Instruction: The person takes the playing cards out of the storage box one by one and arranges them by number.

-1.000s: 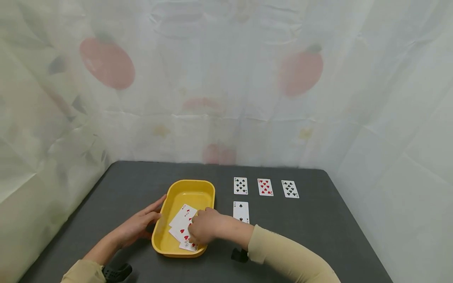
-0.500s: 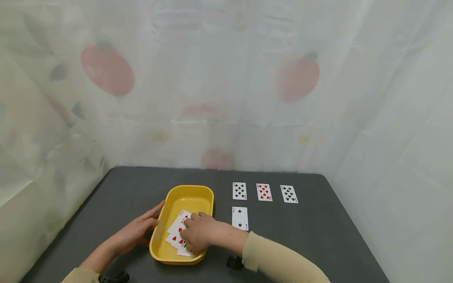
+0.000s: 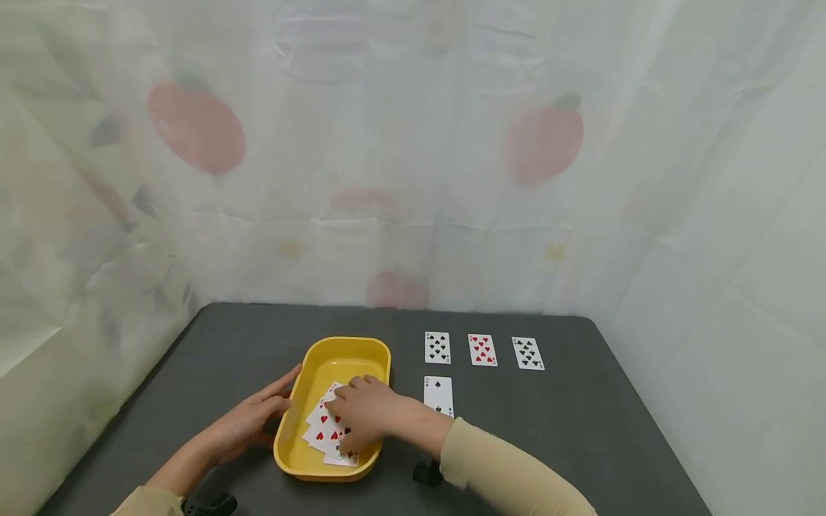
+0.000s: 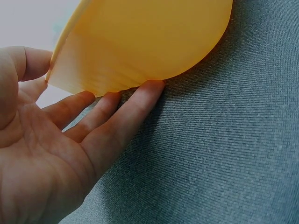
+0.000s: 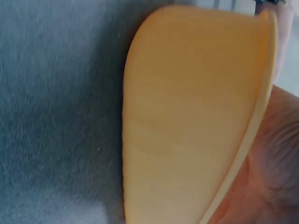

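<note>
A yellow tray (image 3: 371, 352) sits on the dark grey table, with several face-up playing cards (image 3: 323, 432) fanned at its near end. My right hand (image 3: 363, 416) reaches over the tray's right rim and lies on the cards, fingers stretched left across them. My left hand (image 3: 248, 423) rests flat against the tray's left outer wall. In the left wrist view its straight fingers (image 4: 117, 121) touch the tray wall (image 4: 149, 37). The right wrist view shows only the tray's outer wall (image 5: 187, 116) and part of the hand.
Right of the tray, three cards lie in a row: a spade card (image 3: 437, 347), a heart card (image 3: 482, 350) and a club card (image 3: 528, 352). A two of spades (image 3: 438, 393) lies below the spade card. A sheer printed curtain surrounds the table.
The right hand's fingers have stretched out further left over the cards in the tray, and the cards have shifted slightly. The left hand has stayed at the tray's wall.
</note>
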